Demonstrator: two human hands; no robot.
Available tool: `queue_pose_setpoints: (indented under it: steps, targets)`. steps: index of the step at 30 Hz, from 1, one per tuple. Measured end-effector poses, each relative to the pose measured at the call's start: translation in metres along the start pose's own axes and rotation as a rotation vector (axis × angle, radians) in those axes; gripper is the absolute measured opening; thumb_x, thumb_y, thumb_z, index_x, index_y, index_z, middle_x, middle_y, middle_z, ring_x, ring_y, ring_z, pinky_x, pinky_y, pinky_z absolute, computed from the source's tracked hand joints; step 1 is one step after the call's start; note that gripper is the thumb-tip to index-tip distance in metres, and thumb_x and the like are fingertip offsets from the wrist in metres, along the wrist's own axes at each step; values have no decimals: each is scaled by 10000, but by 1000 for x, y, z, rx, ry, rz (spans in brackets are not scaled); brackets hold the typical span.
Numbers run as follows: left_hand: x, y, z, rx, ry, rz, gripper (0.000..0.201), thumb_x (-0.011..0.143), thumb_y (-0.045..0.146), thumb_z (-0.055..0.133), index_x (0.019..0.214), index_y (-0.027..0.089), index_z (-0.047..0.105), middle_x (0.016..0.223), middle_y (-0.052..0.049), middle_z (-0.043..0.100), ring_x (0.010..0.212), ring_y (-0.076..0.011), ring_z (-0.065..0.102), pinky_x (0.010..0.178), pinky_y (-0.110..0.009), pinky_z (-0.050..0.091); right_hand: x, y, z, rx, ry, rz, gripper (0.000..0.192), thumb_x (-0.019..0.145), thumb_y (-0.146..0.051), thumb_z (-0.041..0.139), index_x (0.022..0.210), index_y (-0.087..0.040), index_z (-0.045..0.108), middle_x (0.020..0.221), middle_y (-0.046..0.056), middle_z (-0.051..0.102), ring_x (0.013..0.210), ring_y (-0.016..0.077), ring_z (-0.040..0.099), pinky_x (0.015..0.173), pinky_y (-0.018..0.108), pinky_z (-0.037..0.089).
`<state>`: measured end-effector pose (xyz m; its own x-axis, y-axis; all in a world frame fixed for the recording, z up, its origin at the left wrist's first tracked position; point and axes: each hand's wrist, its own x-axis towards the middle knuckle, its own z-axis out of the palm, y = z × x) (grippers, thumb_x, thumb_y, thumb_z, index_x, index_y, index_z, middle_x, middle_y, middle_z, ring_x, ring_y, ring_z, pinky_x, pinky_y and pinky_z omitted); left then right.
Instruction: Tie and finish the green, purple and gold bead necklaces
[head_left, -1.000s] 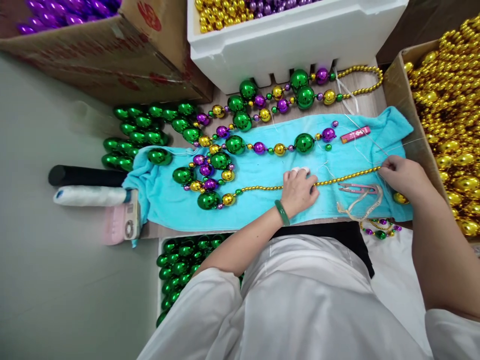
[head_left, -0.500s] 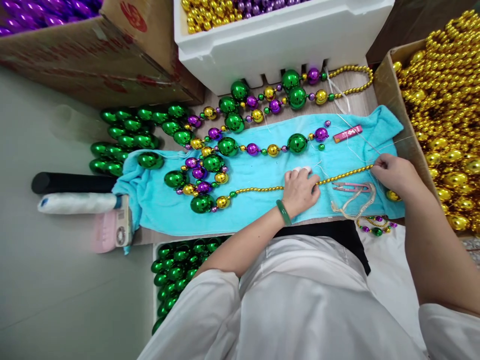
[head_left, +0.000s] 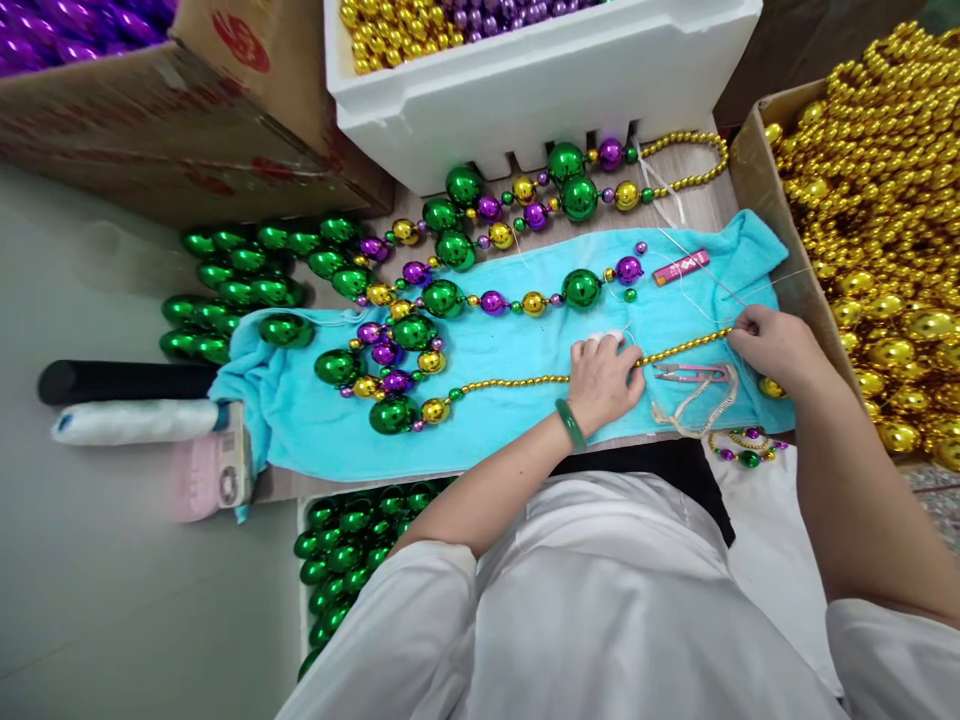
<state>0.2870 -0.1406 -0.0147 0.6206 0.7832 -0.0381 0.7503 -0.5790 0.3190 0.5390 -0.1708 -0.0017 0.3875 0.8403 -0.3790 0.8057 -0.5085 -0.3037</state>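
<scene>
Left hand (head_left: 604, 378) lies knuckles-up on the teal towel (head_left: 525, 420), grip pressed down on the gold strand (head_left: 517, 380); a green bangle (head_left: 570, 425) sits on the wrist. Right hand (head_left: 776, 345) at 3 o'clock of the left, grip pinching the strand's far end at the towel's right edge. The strand runs taut between the two hands, then on to 9 o'clock, ending at a big green ball (head_left: 391, 414) and a gold one.

Between the hands, just at 6 o'clock of the strand: pink snips (head_left: 694, 374) and a looped cream cord (head_left: 697, 412), both lying close under the stretch of strand. Thin white thread (head_left: 697, 270) trails off at 12 o'clock of the right hand, near a pink tube (head_left: 681, 267).

At 12 o'clock on the towel, a finished strand of green, purple and gold balls (head_left: 525, 300); more of them piled beyond on the desk (head_left: 705, 205), against a white foam box (head_left: 540, 90) of small beads. Cardboard box of gold balls (head_left: 885, 220) at 3 o'clock, touching the towel's corner. Loose green balls (head_left: 240, 285) at 10 o'clock, a cardboard box (head_left: 187, 130) with purple balls beyond them. Tray of green balls (head_left: 352, 540) at 7 o'clock, below the desk edge. Black roll (head_left: 120, 380), white roll (head_left: 135, 422) and a pink device (head_left: 214, 475) at 9 o'clock. A small bead cluster (head_left: 746, 448) lies at 5 o'clock off the towel.
</scene>
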Motion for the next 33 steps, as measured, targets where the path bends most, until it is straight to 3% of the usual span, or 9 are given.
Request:
queue_pose_setpoints:
  steps: [13,21,27,33]
  targets:
    - [5,5,7,-7,28,-35,204,861,297,486,955,242,659,1129,-92,577,1045,-291,469,863,-445,312,1,1,2,0,15,-9,88,720,-315,492,686,-234,480,670,32,579,650,205,503,575,289,318]
    - [7,9,5,-25,57,-14,289,852,362,516,1092,231,609,1142,-101,561,1056,-288,473,891,-437,314,1,2,3,-1,25,-34,82,726,-300,487,690,-227,486,670,38,583,644,201,504,568,291,310]
    - [15,14,10,-9,36,21,240,910,364,457,980,248,656,1111,-81,582,1015,-267,481,859,-427,311,1,0,2,-9,27,-31,76,720,-291,494,701,-219,512,688,50,602,656,203,512,572,290,318]
    - [19,17,2,13,8,23,139,845,242,514,890,213,642,1023,-77,611,973,-261,494,792,-400,342,0,2,-4,-8,14,-58,105,761,-272,477,736,-211,559,714,58,626,688,205,555,599,287,362]
